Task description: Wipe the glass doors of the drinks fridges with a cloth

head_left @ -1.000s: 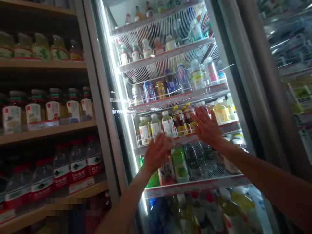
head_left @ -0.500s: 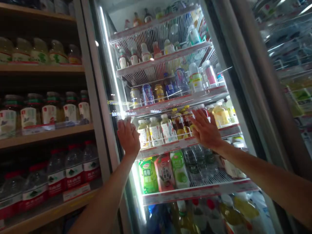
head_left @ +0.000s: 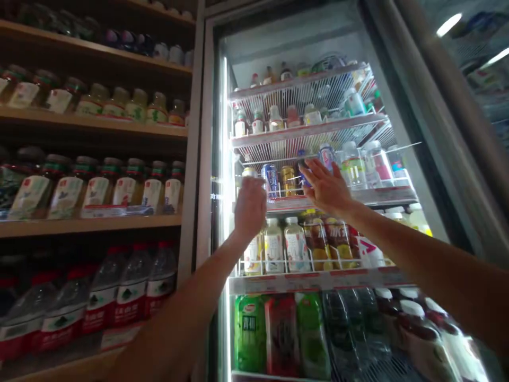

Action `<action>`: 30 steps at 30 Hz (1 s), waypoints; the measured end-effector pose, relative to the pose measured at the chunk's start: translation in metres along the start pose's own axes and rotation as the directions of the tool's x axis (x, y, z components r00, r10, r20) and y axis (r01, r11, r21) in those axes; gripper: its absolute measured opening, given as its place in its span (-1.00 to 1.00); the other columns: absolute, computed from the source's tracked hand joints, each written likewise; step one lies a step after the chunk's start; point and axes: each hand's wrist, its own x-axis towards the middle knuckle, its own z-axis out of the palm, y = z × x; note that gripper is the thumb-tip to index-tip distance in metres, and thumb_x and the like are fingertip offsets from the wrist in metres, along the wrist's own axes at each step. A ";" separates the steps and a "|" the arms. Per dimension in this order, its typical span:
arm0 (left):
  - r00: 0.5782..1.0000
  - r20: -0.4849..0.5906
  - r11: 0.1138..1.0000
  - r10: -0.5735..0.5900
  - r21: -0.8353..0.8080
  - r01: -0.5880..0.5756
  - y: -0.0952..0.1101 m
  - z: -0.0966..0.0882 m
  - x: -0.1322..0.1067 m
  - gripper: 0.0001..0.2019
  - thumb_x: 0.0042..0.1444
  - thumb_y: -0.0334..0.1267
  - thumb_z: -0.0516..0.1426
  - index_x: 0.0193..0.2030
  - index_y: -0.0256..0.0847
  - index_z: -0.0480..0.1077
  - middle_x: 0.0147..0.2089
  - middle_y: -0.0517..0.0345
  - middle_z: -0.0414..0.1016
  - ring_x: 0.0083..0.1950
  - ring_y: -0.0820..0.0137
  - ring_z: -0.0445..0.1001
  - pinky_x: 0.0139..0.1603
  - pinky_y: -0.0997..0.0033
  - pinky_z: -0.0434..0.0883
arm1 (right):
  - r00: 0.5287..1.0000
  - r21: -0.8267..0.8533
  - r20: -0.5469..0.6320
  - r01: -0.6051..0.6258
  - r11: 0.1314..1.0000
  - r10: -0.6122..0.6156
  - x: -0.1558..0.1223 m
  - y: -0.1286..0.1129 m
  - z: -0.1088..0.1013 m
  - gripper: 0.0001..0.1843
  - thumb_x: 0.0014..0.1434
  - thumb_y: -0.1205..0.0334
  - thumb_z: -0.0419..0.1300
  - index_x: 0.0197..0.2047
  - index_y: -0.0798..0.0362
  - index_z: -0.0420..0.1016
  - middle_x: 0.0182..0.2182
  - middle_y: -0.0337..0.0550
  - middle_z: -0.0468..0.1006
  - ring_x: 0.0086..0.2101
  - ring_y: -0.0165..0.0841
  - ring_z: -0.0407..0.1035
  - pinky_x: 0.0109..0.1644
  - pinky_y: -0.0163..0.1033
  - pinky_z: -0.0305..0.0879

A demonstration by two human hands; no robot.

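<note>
I stand before a lit drinks fridge [head_left: 222, 159] with wire shelves of bottles and cans. My left hand [head_left: 249, 208] is raised at the left end of the can shelf [head_left: 374, 197], fingers together and seen from the back, in front of a pale can [head_left: 248, 172]. My right hand [head_left: 325, 185] is open with fingers spread, reaching at the same shelf, just right of a blue can [head_left: 271, 179] and a gold can [head_left: 288, 180]. Neither hand visibly holds anything. Below the hands stands a row of tea bottles [head_left: 296, 245].
Wooden shelves [head_left: 91, 225] on the left carry jars with white labels and, lower down, water bottles with red labels [head_left: 131, 289]. Green and red juice bottles [head_left: 250, 331] fill the fridge's lower shelf. A second glass door [head_left: 469, 79] rises on the right.
Both hands have risen from the tea-bottle shelf to the can shelf above. The left hand moved right from the door's edge. The view tilted upward and shifted.
</note>
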 end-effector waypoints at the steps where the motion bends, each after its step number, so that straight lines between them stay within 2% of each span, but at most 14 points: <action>1: 0.986 0.080 0.988 0.149 -0.038 -0.146 0.003 0.002 0.001 -0.64 0.23 -0.27 -0.12 0.14 -0.21 0.22 0.23 0.01 0.24 0.37 0.29 -0.01 0.33 0.13 0.08 | 1.000 -0.004 0.000 0.003 1.000 -0.003 0.003 0.000 0.000 -0.49 0.23 0.16 -0.10 0.24 0.07 0.15 0.29 -0.04 0.07 0.27 -0.17 -0.07 0.28 0.20 -0.16; 2: 0.957 0.141 0.967 0.252 -0.070 -0.244 0.003 0.002 0.003 -0.63 0.23 -0.25 -0.11 0.15 -0.19 0.21 0.25 0.04 0.23 0.37 0.30 -0.02 0.32 0.16 0.09 | 1.000 -0.010 -0.004 0.003 1.000 -0.003 0.006 0.000 -0.001 -0.49 0.23 0.16 -0.10 0.23 0.08 0.16 0.30 -0.03 0.06 0.28 -0.17 -0.08 0.28 0.20 -0.16; 3: 0.950 0.159 0.963 0.269 -0.073 -0.260 -0.003 0.000 0.007 -0.64 0.22 -0.25 -0.10 0.15 -0.15 0.22 0.25 0.07 0.23 0.37 0.30 0.00 0.31 0.17 0.13 | 1.000 -0.016 -0.013 0.002 1.000 -0.002 0.009 0.001 -0.002 -0.49 0.24 0.16 -0.10 0.23 0.08 0.16 0.30 -0.04 0.05 0.28 -0.16 -0.08 0.28 0.21 -0.16; 6: 0.999 -0.023 0.999 -0.047 0.022 0.047 -0.032 -0.008 0.025 -0.64 0.21 -0.30 -0.12 0.12 -0.20 0.23 0.17 -0.03 0.30 0.30 0.25 0.13 0.25 0.10 0.20 | 0.998 -0.022 -0.059 -0.012 1.000 0.011 0.023 0.006 -0.005 -0.49 0.24 0.14 -0.10 0.23 0.06 0.16 0.30 -0.04 0.06 0.28 -0.14 -0.08 0.27 0.24 -0.17; 8: 0.967 -0.161 0.977 -0.198 0.043 0.208 -0.042 -0.006 0.036 -0.63 0.20 -0.33 -0.14 0.12 -0.29 0.23 0.15 -0.12 0.30 0.30 0.21 0.13 0.29 0.03 0.13 | 0.995 -0.016 -0.097 -0.034 0.999 0.033 0.037 0.010 -0.006 -0.48 0.24 0.13 -0.11 0.24 0.06 0.13 0.30 -0.02 0.06 0.27 -0.13 -0.08 0.26 0.25 -0.16; 9: 0.968 -0.170 0.980 -0.183 0.042 0.193 -0.039 -0.001 0.041 -0.62 0.20 -0.33 -0.14 0.13 -0.31 0.22 0.17 -0.13 0.28 0.31 0.20 0.09 0.32 0.02 0.07 | 0.993 -0.011 -0.113 -0.047 0.999 0.046 0.045 0.012 -0.006 -0.48 0.25 0.13 -0.11 0.25 0.07 0.12 0.29 -0.01 0.06 0.27 -0.12 -0.08 0.26 0.26 -0.16; 11: 0.996 -0.090 0.999 -0.020 0.031 0.023 -0.026 0.010 0.049 -0.61 0.20 -0.31 -0.13 0.15 -0.25 0.20 0.23 -0.05 0.23 0.36 0.24 0.01 0.35 0.06 0.02 | 0.989 -0.002 -0.133 -0.064 0.998 0.063 0.061 0.014 -0.006 -0.47 0.24 0.14 -0.11 0.25 0.08 0.12 0.29 0.00 0.07 0.27 -0.10 -0.07 0.26 0.28 -0.16; 14: 0.980 0.054 0.981 0.193 0.003 -0.193 -0.022 0.019 0.070 -0.62 0.21 -0.26 -0.11 0.16 -0.17 0.19 0.27 0.05 0.19 0.36 0.25 0.00 0.32 0.12 0.10 | 0.989 -0.005 -0.134 -0.063 0.998 0.062 0.085 0.017 -0.007 -0.49 0.24 0.18 -0.09 0.22 0.14 0.17 0.29 0.03 0.08 0.26 -0.08 -0.06 0.26 0.29 -0.17; 17: 0.999 -0.027 0.998 -0.016 0.055 0.018 -0.060 0.011 0.098 -0.65 0.19 -0.32 -0.11 0.09 -0.22 0.25 0.15 -0.02 0.31 0.26 0.23 0.18 0.27 0.12 0.17 | 0.989 -0.010 -0.141 -0.051 0.999 0.049 0.107 0.027 -0.008 -0.50 0.24 0.18 -0.08 0.21 0.18 0.18 0.29 0.07 0.07 0.26 -0.04 -0.06 0.25 0.31 -0.18; 20: 0.966 -0.184 0.977 -0.184 0.071 0.199 -0.083 0.008 0.122 -0.66 0.18 -0.32 -0.11 0.08 -0.26 0.25 0.10 -0.04 0.33 0.24 0.18 0.17 0.28 0.05 0.13 | 0.986 -0.007 -0.166 -0.027 1.000 0.025 0.129 0.043 -0.006 -0.49 0.26 0.16 -0.09 0.23 0.18 0.14 0.28 0.08 0.08 0.25 -0.02 -0.05 0.24 0.32 -0.17; 22: 0.980 -0.162 0.991 -0.115 0.047 0.124 -0.068 0.017 0.133 -0.65 0.20 -0.31 -0.12 0.10 -0.25 0.23 0.16 -0.02 0.29 0.30 0.19 0.10 0.31 0.03 0.09 | 0.987 -0.009 -0.159 -0.020 1.000 0.018 0.144 0.052 -0.002 -0.49 0.26 0.15 -0.10 0.23 0.17 0.13 0.28 0.07 0.10 0.25 -0.04 -0.03 0.24 0.30 -0.15; 26: 0.986 0.003 0.986 0.165 -0.019 -0.165 -0.032 0.034 0.154 -0.61 0.23 -0.27 -0.14 0.18 -0.18 0.17 0.30 0.01 0.15 0.38 0.24 -0.05 0.34 0.11 0.07 | 0.988 -0.013 -0.154 0.009 1.000 -0.011 0.160 0.059 0.006 -0.46 0.26 0.12 -0.13 0.27 0.10 0.07 0.27 0.04 0.13 0.23 -0.05 0.02 0.23 0.27 -0.06; 28: 0.993 0.009 0.993 0.117 0.000 -0.117 -0.047 0.028 0.165 -0.62 0.24 -0.25 -0.12 0.18 -0.13 0.17 0.30 0.02 0.15 0.37 0.25 0.00 0.31 0.11 0.13 | 0.985 -0.024 -0.171 0.028 0.999 -0.032 0.158 0.059 0.007 -0.45 0.26 0.13 -0.13 0.29 0.07 0.03 0.26 0.02 0.14 0.23 -0.07 0.03 0.23 0.25 -0.03; 30: 0.993 -0.075 0.995 -0.092 0.041 0.095 -0.074 0.017 0.175 -0.63 0.24 -0.25 -0.13 0.17 -0.15 0.18 0.25 -0.05 0.21 0.35 0.21 0.06 0.29 0.03 0.16 | 0.983 -0.033 -0.181 0.039 0.999 -0.045 0.155 0.056 0.007 -0.43 0.26 0.17 -0.12 0.32 0.04 -0.04 0.26 0.01 0.15 0.24 -0.11 0.02 0.23 0.22 -0.03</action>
